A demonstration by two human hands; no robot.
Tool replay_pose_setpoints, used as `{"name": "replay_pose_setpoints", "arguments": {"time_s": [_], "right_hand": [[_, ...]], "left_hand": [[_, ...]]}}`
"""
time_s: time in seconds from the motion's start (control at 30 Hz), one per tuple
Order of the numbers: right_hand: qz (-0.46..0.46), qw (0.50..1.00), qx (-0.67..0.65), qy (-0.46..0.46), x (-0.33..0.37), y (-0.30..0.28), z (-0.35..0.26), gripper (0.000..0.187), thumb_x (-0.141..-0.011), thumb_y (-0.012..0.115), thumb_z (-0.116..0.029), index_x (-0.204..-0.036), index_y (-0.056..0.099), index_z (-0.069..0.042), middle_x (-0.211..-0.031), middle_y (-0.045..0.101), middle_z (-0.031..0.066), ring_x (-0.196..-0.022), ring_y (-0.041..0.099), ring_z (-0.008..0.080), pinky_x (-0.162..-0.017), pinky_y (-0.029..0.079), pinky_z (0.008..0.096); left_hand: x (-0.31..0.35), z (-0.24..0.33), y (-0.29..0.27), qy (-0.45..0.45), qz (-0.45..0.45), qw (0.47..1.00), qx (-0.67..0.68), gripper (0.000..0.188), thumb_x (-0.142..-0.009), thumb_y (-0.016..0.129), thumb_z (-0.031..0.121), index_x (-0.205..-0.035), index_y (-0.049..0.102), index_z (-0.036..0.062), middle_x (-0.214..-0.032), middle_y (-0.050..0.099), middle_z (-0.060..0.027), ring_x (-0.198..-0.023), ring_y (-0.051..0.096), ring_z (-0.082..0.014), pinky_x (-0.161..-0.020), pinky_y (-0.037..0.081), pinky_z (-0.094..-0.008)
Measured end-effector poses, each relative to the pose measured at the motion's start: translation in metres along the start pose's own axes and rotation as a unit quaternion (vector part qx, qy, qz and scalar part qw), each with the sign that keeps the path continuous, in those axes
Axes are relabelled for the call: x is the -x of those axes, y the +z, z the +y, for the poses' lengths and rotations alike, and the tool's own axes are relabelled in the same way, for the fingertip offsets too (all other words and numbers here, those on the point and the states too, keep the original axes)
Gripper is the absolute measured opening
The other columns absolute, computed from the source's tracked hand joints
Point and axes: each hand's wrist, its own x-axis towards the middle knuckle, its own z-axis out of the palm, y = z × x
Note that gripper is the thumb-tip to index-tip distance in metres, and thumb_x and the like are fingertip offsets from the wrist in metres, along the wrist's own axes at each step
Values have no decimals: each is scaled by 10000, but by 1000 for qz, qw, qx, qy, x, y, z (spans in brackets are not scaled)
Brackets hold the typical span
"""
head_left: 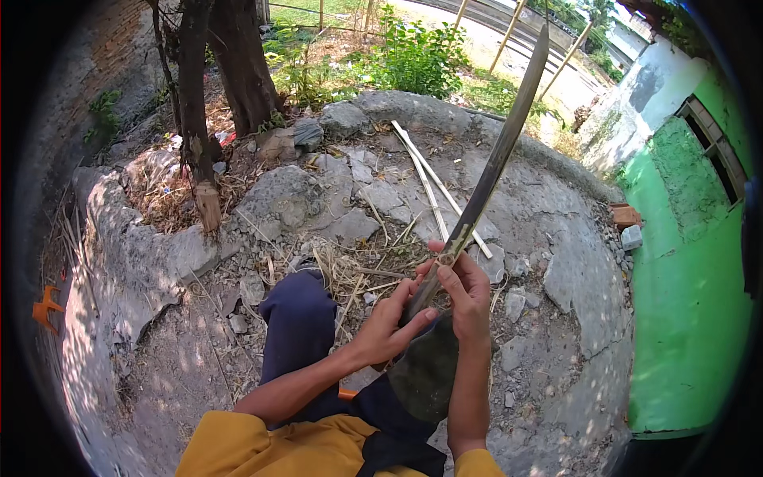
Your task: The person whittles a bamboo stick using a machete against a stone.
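The left hand and the right hand meet just above the person's knees, both closed around the near end of a long bamboo strip that rises from them and leans away to the far right, its tip near the top edge of the view. The left fingers curl around the strip from the left with the thumb pressed against it; the right fingers wrap it from the right, the fingertips pinching the pale, split part where the strip meets the hands. Just below the hands a broad dark blade sits against the legs, its handle hidden. The person wears yellow sleeves and dark trousers. Farther off, 2 pale bamboo slats lie on cracked grey concrete ground among dry stalks. A tree trunk stands at the far left, and a green wall runs along the right.
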Motion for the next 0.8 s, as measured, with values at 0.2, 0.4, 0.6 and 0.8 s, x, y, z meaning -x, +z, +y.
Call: {"name": "replay_pose_setpoints", "arguments": {"time_s": [0.2, 0.4, 0.6, 0.8], "right_hand": [[123, 991, 43, -21, -10, -6, 5, 407, -1092, 618, -223, -1409, 617, 33, -1031, 756, 82, -927, 694, 128, -868, 556, 299], [156, 980, 120, -36, -3, 4, -9, 400, -1089, 619, -213, -1402, 626, 36, -1013, 758, 73, -902, 696, 117, -818, 552, 277], [86, 936, 318, -125, 12, 57, -40, 326, -982, 687, -115, -1284, 680, 9, -861, 741, 155, -744, 756, 272, -682, 590, 366], [68, 900, 359, -239, 24, 106, 7, 337, -945, 746, -179, -1237, 699, -18, -877, 692, 118, -789, 716, 299, -702, 580, 414]], "left_hand": [[1, 11, -3, -162, -140, 961, 174, 242, -1157, 477, 273, -1244, 496, 48, -831, 611, -18, -635, 634, -109, -555, 500, -267], [-2, -2, -12, -163, -159, 958, 173, 408, -1160, 433, 372, -1402, 439, 43, -1170, 619, -106, -1030, 670, -187, -866, 546, -338], [-40, 46, -60, -16, 12, 974, 225, 943, -1045, 335, 767, -1542, 373, -34, -1518, 519, -231, -1469, 476, -317, -1214, 373, -466], [-50, 98, -98, 105, 65, 955, 269, 564, -1155, 410, 374, -1491, 406, -79, -1154, 594, -160, -1010, 631, -229, -919, 526, -371]]}}
